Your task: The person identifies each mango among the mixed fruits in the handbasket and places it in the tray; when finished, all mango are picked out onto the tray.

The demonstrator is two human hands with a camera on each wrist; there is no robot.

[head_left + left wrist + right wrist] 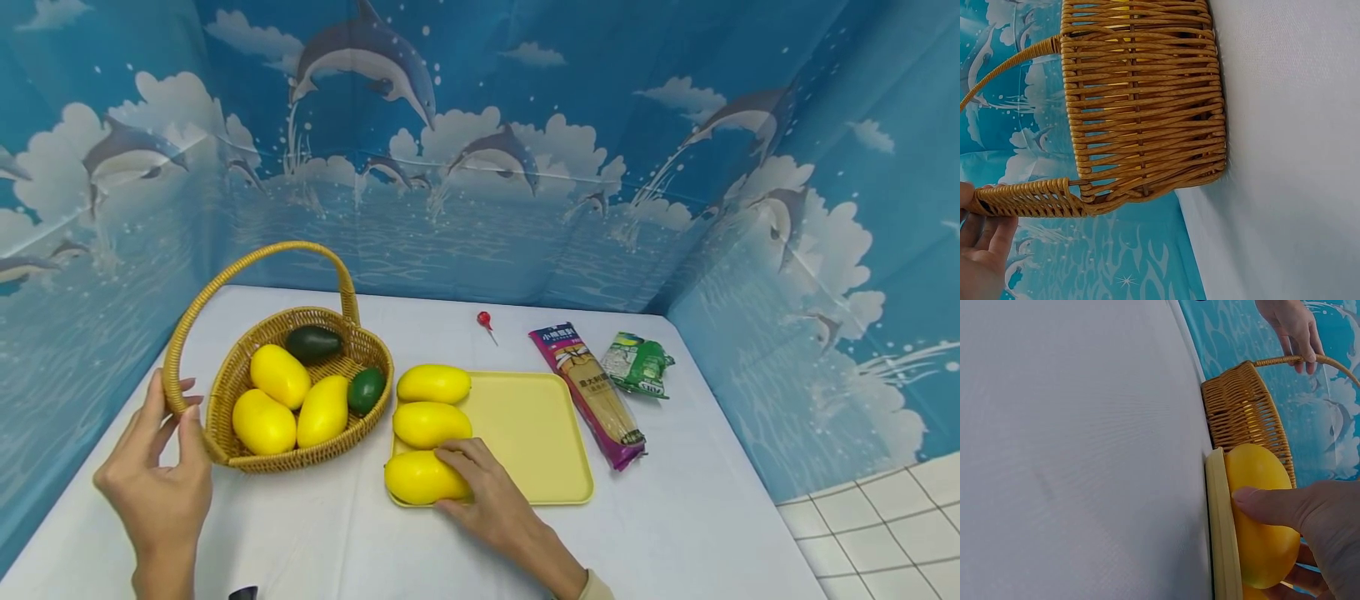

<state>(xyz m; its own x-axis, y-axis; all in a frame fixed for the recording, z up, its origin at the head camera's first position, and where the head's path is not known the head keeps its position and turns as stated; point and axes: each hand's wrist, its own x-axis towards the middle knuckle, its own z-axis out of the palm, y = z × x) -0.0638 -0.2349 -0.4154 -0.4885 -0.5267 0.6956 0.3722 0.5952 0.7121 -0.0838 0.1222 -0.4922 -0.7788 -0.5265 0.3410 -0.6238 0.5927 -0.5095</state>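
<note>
My left hand [161, 467] grips the lower left part of the arched handle [174, 358] of a wicker basket [300, 458]. Inside the basket lie several yellow mangoes [279, 377] and two dark green avocados [313, 343]. To its right a pale yellow tray [528, 442] carries three mangoes in a column along its left side. With thumb and fingers around the nearest mango [422, 477], my right hand [498, 500] holds it at the tray's front left corner. In the right wrist view the thumb presses that mango's side [1263, 544], close over the tray rim [1224, 531].
A purple pack of noodles [592, 392] lies right of the tray, beside a green snack bag [637, 364]. Behind the tray is a red lollipop [484, 319]. A dolphin-print curtain [480, 233] borders the white table [675, 517]. A small black object [243, 593] shows at the front edge.
</note>
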